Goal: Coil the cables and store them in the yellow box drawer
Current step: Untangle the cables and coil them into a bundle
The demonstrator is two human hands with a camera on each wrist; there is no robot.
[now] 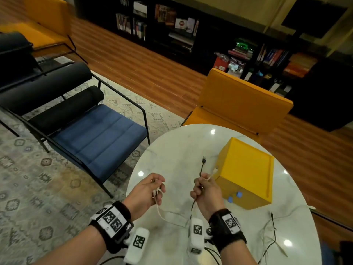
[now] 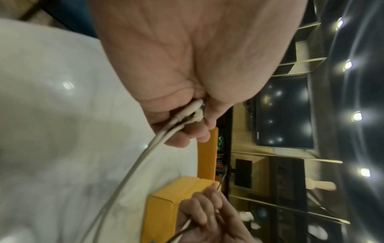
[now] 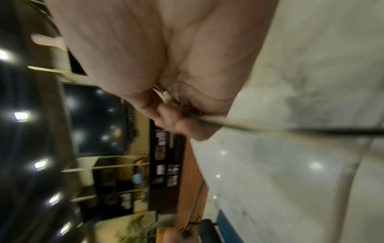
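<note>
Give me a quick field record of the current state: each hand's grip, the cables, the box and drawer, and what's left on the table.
left hand: grip on the white cable, connector ends pinched in the fingers
right hand: grip on the black cable and a white end, plugs sticking up
coiling: no finished coil visible
yellow box: on the round table, right of the hands
drawer: front with two blue knobs, looks closed
loose cables: tangled near the table's right edge, untouched

The left hand (image 2: 187, 74) pinches white cable ends (image 2: 187, 115); beyond, the right hand (image 2: 207, 218) fronts the yellow box (image 2: 164, 205).
</note>
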